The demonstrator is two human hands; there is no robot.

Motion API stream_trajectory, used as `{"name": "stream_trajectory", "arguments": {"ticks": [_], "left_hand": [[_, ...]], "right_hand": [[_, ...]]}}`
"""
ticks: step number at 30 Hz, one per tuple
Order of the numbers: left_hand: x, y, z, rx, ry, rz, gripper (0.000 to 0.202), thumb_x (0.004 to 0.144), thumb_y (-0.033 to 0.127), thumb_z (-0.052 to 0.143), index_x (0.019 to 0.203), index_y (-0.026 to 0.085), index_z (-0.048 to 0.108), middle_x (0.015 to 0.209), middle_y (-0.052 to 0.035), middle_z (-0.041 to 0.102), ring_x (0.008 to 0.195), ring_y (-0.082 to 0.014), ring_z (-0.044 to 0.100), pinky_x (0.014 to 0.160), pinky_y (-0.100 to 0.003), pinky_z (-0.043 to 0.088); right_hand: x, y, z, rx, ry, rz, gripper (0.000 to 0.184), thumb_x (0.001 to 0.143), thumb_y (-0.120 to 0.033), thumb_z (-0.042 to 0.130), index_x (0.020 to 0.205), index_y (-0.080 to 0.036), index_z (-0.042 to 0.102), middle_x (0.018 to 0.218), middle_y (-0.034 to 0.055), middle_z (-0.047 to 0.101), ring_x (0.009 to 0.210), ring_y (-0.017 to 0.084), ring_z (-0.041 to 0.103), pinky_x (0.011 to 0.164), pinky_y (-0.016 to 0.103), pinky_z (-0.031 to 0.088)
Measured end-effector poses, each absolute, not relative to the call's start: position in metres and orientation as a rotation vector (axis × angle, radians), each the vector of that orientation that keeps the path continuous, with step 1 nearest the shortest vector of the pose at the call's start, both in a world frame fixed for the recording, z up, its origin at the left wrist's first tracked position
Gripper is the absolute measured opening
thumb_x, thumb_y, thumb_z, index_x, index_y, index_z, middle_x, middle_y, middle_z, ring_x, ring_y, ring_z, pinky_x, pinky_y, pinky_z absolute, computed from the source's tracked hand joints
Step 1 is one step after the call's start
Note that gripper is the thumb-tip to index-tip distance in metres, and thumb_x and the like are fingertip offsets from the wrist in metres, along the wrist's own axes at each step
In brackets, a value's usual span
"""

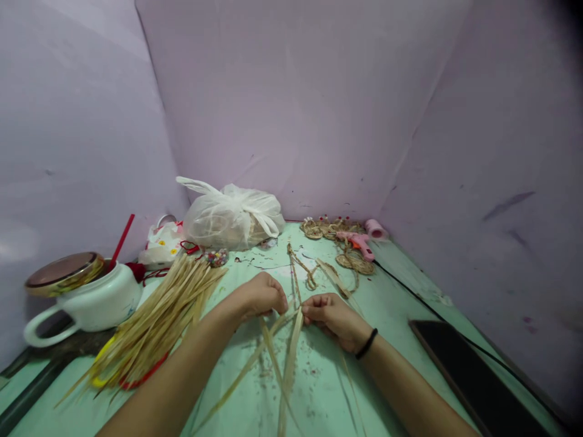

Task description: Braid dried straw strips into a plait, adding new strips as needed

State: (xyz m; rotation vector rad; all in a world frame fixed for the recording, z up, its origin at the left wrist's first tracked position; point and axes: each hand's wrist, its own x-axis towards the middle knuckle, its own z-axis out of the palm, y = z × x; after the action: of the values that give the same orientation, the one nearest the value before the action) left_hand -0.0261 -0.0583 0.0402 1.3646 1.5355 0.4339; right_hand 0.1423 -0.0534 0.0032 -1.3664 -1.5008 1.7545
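Observation:
My left hand (pixel 265 295) and my right hand (pixel 336 320) face each other over the middle of the table. The left fingers are curled closed at flat, pale straw strips (pixel 291 358), which fan down toward me. Thumb and forefinger of the right hand pinch the strips where they meet. A thin braided cord (pixel 295 276) runs from that meeting point away toward the back of the table. Just beyond the right hand lies another straw strip (pixel 332 278). Part of the left fingertips is hidden from view.
A thick bundle of straw strips (pixel 155 309) lies at left, beside a white mug (pixel 102 300). Behind sits a knotted white plastic bag (pixel 234 215). Coiled twine (pixel 355 262) and a pink glue gun (pixel 359 241) are at back right; a black cable passes a dark flat slab (pixel 469 370).

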Motion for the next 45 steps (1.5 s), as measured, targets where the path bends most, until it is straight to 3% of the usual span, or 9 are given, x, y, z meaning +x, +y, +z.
{"name": "stream_trajectory", "arguments": {"ticks": [6, 18, 24, 29, 38, 41, 45], "left_hand": [[-0.014, -0.055, 0.016, 1.314, 1.528, 0.398, 0.005, 0.05, 0.013, 0.053, 0.053, 0.015, 0.055, 0.034, 0.0052, 0.04, 0.033, -0.0073, 0.033, 0.035, -0.019, 0.021], [-0.009, -0.059, 0.024, 1.229, 1.565, 0.319, 0.017, 0.055, 0.024, 0.057, 0.064, 0.013, 0.066, 0.029, 0.0044, 0.038, 0.027, -0.006, 0.026, 0.032, -0.019, 0.015], [0.001, -0.058, 0.019, 1.225, 1.656, 0.402, 0.004, 0.05, 0.014, 0.052, 0.046, 0.013, 0.053, 0.031, 0.0039, 0.036, 0.029, -0.0066, 0.028, 0.033, -0.02, 0.018], [0.007, -0.061, 0.031, 1.168, 1.71, 0.425, 0.015, 0.05, 0.008, 0.051, 0.04, 0.015, 0.042, 0.027, 0.0061, 0.028, 0.027, -0.0047, 0.023, 0.032, -0.019, 0.015], [-0.002, -0.056, 0.025, 0.985, 1.424, 0.42, 0.014, 0.056, 0.001, 0.048, 0.046, 0.008, 0.053, 0.036, -0.0042, 0.05, 0.033, -0.0105, 0.048, 0.037, -0.02, 0.041], [0.002, -0.058, 0.025, 0.947, 1.436, 0.443, 0.016, 0.059, -0.002, 0.047, 0.047, 0.008, 0.052, 0.037, -0.0041, 0.051, 0.032, -0.0098, 0.048, 0.036, -0.019, 0.042], [0.006, -0.059, 0.021, 0.943, 1.455, 0.465, 0.017, 0.061, -0.003, 0.047, 0.05, 0.01, 0.049, 0.036, -0.0036, 0.051, 0.03, -0.0099, 0.046, 0.034, -0.019, 0.041]], "right_hand": [[0.142, -0.055, 0.006, -1.369, -1.467, 1.761, 0.016, 0.064, -0.019, 0.054, 0.049, -0.013, 0.052, 0.031, -0.009, 0.029, 0.03, 0.002, 0.016, 0.037, 0.023, 0.004], [0.14, -0.056, 0.009, -1.371, -1.429, 1.749, 0.014, 0.061, -0.015, 0.055, 0.047, -0.013, 0.053, 0.032, -0.008, 0.032, 0.033, 0.002, 0.019, 0.037, 0.021, 0.01], [0.136, -0.052, -0.006, -1.342, -1.452, 1.623, 0.012, 0.057, -0.008, 0.053, 0.046, -0.012, 0.054, 0.039, -0.0037, 0.047, 0.039, 0.004, 0.033, 0.042, 0.019, 0.023], [0.134, -0.051, -0.015, -1.308, -1.457, 1.567, 0.01, 0.057, -0.009, 0.055, 0.047, -0.013, 0.055, 0.042, -0.0028, 0.052, 0.043, 0.005, 0.039, 0.046, 0.019, 0.028], [0.132, -0.053, -0.011, -1.308, -1.377, 1.613, 0.009, 0.054, -0.007, 0.054, 0.047, -0.013, 0.055, 0.043, -0.0025, 0.054, 0.044, 0.006, 0.043, 0.048, 0.019, 0.032], [0.133, -0.053, -0.01, -1.291, -1.363, 1.635, 0.007, 0.054, -0.008, 0.055, 0.048, -0.012, 0.056, 0.044, -0.0018, 0.054, 0.044, 0.006, 0.043, 0.048, 0.019, 0.031], [0.136, -0.054, -0.008, -1.325, -1.4, 1.632, 0.007, 0.057, -0.012, 0.055, 0.05, -0.011, 0.057, 0.041, -0.0032, 0.049, 0.039, 0.003, 0.032, 0.041, 0.019, 0.02]]}}
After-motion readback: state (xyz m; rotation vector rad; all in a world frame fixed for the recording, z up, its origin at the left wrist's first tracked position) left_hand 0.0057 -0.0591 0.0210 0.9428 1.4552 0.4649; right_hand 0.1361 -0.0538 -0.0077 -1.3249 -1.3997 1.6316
